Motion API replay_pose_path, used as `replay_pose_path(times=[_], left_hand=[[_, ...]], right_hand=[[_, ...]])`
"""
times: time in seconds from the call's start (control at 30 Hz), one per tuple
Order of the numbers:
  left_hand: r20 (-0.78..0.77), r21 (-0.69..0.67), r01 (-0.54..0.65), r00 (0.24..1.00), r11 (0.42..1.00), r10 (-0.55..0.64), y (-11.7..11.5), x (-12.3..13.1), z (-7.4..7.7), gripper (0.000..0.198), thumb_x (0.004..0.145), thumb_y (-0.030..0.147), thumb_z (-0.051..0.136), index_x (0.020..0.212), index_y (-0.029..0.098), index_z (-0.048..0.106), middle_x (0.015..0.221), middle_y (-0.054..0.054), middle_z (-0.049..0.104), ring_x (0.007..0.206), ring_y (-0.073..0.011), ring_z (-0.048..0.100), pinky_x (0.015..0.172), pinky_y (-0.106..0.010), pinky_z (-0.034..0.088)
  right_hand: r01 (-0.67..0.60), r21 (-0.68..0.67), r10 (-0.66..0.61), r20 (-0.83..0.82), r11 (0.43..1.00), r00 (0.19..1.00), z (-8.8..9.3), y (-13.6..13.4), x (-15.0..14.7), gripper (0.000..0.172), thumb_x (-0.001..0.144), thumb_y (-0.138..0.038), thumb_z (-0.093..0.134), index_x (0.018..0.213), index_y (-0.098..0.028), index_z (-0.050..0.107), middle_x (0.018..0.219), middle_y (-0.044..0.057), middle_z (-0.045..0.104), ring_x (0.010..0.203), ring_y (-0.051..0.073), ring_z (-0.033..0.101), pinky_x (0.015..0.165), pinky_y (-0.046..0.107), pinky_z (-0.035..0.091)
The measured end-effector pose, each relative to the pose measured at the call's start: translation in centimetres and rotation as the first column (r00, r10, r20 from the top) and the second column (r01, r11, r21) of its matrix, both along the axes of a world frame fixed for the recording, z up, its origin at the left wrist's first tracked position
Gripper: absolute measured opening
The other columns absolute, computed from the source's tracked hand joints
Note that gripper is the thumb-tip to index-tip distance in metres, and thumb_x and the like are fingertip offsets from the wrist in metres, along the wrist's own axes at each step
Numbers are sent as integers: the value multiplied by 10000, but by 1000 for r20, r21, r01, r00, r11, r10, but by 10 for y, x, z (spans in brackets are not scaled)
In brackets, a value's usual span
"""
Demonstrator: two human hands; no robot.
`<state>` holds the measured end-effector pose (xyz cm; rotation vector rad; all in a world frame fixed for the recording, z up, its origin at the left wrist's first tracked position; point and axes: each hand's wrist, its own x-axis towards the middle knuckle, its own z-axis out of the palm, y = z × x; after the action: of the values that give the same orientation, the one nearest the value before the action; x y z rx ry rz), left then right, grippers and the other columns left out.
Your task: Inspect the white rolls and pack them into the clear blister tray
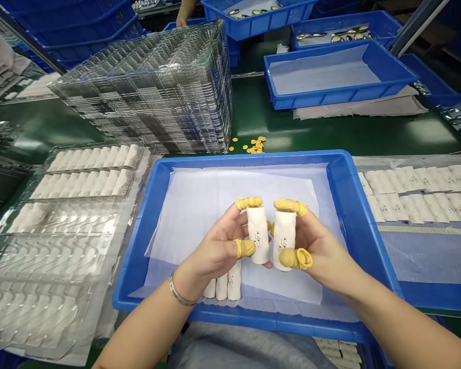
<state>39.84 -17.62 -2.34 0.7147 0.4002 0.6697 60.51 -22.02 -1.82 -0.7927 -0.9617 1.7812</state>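
The left hand [211, 246] and right hand [318, 251] are closed in a pinch, yellow finger cots [245, 248] worn, with a white cylindrical piece [258, 236] held upright in each, above a blue tray [230, 160] lined with white paper [200, 205]; three more pieces [223, 286] are laid at six o'clock.

The left hand [211, 248] and the right hand [322, 251] both wear yellow latex finger cots [244, 248], which have a small rolled rim at the open end, on the thumb and fingertips, and the left one also carries a thin silver bangle [180, 291].
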Motion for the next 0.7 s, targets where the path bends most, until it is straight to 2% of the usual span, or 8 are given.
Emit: replay_pose_path(times=[0.13, 0.23, 0.33, 0.43, 0.57, 0.7], left_hand=[[-32, 19, 1, 999, 1000, -1, -3, 0, -1, 667, 827, 224, 820, 1411, 333, 516, 1397, -89, 578, 923, -185, 700, 701, -292, 658], [-25, 54, 1, 1000, 999, 0, -3, -2, -1, 678, 838, 240, 826, 1433, 348, 521, 1385, -86, 582, 892, -166, 694, 714, -302, 670], [-13, 86, 33, 999, 996, -31, -4, -3, 0, 699, 858, 253, 826, 1467, 360, 499, 1284, -75, 618, 871, -171, 715, 719, -318, 687], [2, 105, 43, 999, 994, -43, -4, -4, 0, 725, 856, 246, 835, 1484, 359, 492, 1229, -66, 625, 869, -175, 724, 688, -301, 690], [4, 116, 34, 999, 993, -35, -4, -4, -1, 727, 859, 252, 838, 1485, 375, 490, 1256, -62, 600, 877, -176, 730, 655, -276, 688], [9, 101, 8, 1000, 995, -9, -4, -4, 1, 704, 853, 252, 849, 1456, 385, 512, 1277, -49, 586, 863, -163, 732, 650, -280, 698]], right_hand=[[-128, 18, 128, 0, 992, 992, 5, -2, 8, 545, 1048, -383, 750, 1511, -413, 463, 1075, -1, 685, 918, 168, 736, 821, 314, 631], [-175, 3, 175, -18, 985, 984, 10, -2, 15, 500, 1097, -369, 667, 1544, -453, 462, 1139, 8, 685, 987, 197, 740, 885, 362, 605], [-131, 21, 131, -9, 991, 991, 9, -2, 17, 507, 1090, -369, 673, 1546, -474, 479, 1096, 8, 691, 914, 211, 728, 830, 381, 596], [-51, 36, 51, 14, 998, 999, 7, -1, 15, 491, 1059, -354, 725, 1505, -453, 546, 1025, 2, 682, 828, 189, 694, 751, 338, 580], [0, -2, 0, -5, 1000, 1000, 6, 0, 11, 459, 1019, -349, 786, 1435, -427, 610, 1042, 1, 679, 770, 157, 691, 683, 289, 558], [-6, -3, 6, -37, 1000, 999, 8, 0, 10, 444, 1015, -362, 793, 1416, -451, 623, 994, -14, 690, 753, 141, 682, 686, 272, 564]])
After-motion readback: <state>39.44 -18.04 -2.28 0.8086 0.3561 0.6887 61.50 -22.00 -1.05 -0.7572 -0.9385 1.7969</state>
